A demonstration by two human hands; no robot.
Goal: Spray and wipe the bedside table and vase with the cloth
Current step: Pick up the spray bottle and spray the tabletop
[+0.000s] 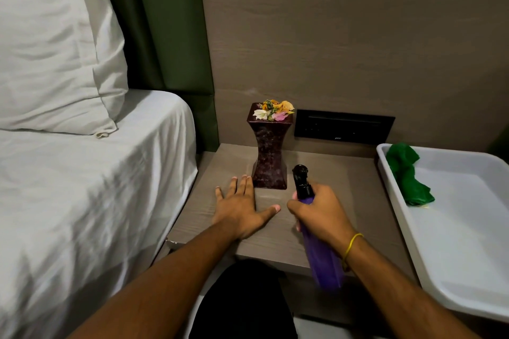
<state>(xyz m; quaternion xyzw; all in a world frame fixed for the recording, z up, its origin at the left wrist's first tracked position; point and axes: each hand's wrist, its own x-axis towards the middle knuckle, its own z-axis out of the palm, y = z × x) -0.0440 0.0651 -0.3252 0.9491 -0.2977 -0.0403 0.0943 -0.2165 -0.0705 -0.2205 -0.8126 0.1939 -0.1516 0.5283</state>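
Observation:
A dark red waisted vase with small flowers on top stands upright near the back of the grey-brown bedside table. My left hand lies flat on the tabletop just left of the vase's base, fingers spread, holding nothing. My right hand grips a purple spray bottle by its neck; its black nozzle points toward the vase's base from the right. A crumpled green cloth lies in the far corner of a white tray on the right.
A bed with a white sheet and pillow borders the table on the left. A black switch panel sits in the wall behind the table. The white tray overlaps the table's right side. A green headboard panel rises at back left.

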